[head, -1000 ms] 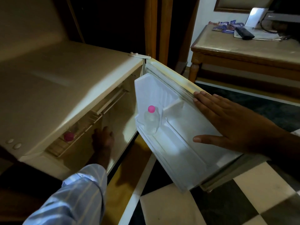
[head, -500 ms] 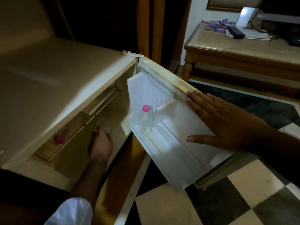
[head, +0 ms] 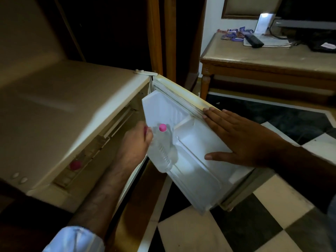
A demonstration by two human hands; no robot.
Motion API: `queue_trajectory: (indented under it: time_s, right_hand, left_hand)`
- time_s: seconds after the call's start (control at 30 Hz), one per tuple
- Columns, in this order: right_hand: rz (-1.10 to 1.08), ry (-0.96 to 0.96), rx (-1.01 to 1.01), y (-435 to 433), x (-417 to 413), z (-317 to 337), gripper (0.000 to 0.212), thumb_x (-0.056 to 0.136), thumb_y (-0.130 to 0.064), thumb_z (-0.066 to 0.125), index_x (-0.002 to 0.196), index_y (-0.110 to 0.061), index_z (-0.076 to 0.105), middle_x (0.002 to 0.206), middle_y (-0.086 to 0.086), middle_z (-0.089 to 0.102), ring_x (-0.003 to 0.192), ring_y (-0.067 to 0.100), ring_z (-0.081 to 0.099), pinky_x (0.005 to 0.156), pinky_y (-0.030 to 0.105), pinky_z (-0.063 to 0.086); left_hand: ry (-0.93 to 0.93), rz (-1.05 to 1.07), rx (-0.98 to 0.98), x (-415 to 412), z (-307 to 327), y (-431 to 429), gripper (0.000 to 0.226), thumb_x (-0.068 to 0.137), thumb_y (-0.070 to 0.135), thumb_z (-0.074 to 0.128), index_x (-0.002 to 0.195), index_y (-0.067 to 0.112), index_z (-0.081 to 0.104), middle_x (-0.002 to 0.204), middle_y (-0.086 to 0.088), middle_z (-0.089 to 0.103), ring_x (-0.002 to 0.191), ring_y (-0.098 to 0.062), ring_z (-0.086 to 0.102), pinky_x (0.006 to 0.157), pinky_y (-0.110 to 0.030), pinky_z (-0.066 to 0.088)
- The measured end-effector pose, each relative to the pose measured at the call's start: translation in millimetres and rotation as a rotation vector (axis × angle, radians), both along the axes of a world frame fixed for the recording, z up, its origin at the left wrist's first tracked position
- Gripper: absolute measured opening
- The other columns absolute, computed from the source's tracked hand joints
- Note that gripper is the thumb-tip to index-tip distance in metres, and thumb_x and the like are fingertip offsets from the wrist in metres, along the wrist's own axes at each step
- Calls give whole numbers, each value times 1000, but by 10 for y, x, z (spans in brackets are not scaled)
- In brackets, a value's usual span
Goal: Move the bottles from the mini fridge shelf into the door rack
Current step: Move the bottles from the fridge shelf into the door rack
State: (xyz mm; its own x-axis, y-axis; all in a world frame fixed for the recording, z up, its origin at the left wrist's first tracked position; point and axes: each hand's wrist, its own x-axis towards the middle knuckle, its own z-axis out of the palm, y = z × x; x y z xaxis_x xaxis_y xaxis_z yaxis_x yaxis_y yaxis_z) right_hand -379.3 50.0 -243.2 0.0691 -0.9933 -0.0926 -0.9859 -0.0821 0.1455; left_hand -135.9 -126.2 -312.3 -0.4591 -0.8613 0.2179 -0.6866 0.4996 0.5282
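Hidden: left hand (head: 135, 140) blurred — clamped on a bottle (head: 164, 159), its cap mostly behind the fingers
Rack bottle: pink cap (head: 162, 127) just beside that hand
Shelf bottle (head: 75, 164): dim
Right hand (head: 241, 140): spread flat on fridge door (head: 196, 179)
Change: left hand came out from inside the fridge

Left hand (head: 135, 140) gripping clear bottle (head: 163, 157) at door rack (head: 190, 160), beside pink-capped bottle (head: 162, 127). Right hand (head: 241, 140) flat on fridge door (head: 183, 99). Third pink cap (head: 75, 164) on shelf inside.
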Motion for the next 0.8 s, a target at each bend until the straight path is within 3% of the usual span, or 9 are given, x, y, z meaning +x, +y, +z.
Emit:
queue_trajectory:
  time_s: [0.17, 0.3, 0.5, 0.6, 0.7, 0.8]
  right_hand:
    - [-1, -1, 3, -1, 3, 6, 111, 76, -93, -1, 155, -16, -17, 164, 6, -22, 150, 16, -22, 125, 45, 5]
    - [5, -14, -3, 2, 5, -6, 112, 76, -93, -1, 155, -16, -15, 164, 5, -21, 150, 16, -21, 125, 45, 5]
    - [17, -9, -11, 7, -12, -18, 111, 77, -92, 2, 156, -14, -13, 164, 5, -18, 151, 17, -18, 125, 43, 4]
    - [26, -20, -19, 8, -6, -11, 112, 76, -92, 1, 156, -14, -11, 164, 5, -16, 151, 17, -16, 125, 42, 3]
    - [29, -32, -17, 7, -10, -11, 113, 75, -93, -1, 156, -14, -11, 165, 6, -15, 151, 17, -16, 125, 43, 4]
    - [17, -25, 0, 1, -29, -11, 114, 74, -94, -2, 155, -16, -15, 165, 5, -18, 150, 16, -19, 125, 43, 3]
  left_hand:
    - [-55, -77, 46, -423, -61, -170, 30, 104, 34, 42, 107, 8, 56, 90, -8, 64, 75, -19, 58, 55, -27, 36]
    - [-153, -196, 149, -623, -458, -177, 29, 100, 31, 49, 110, 5, 56, 97, -18, 69, 88, -36, 67, 72, -34, 47]
    - [-63, -295, 248, -754, -573, -59, 36, 91, 26, 69, 121, 7, 65, 118, -13, 68, 114, -30, 64, 97, -33, 49]
    - [-60, -261, 234, -691, -590, -31, 43, 87, 30, 73, 125, 11, 61, 119, -10, 70, 110, -28, 67, 93, -33, 51]
    - [-17, -153, 270, -442, -551, -11, 59, 74, 49, 80, 123, 26, 57, 107, 2, 68, 93, -19, 67, 82, -35, 57]
    - [312, 184, 208, 41, -588, 91, 28, 76, 37, 80, 99, 34, 64, 89, 8, 67, 79, -13, 65, 67, -28, 51]
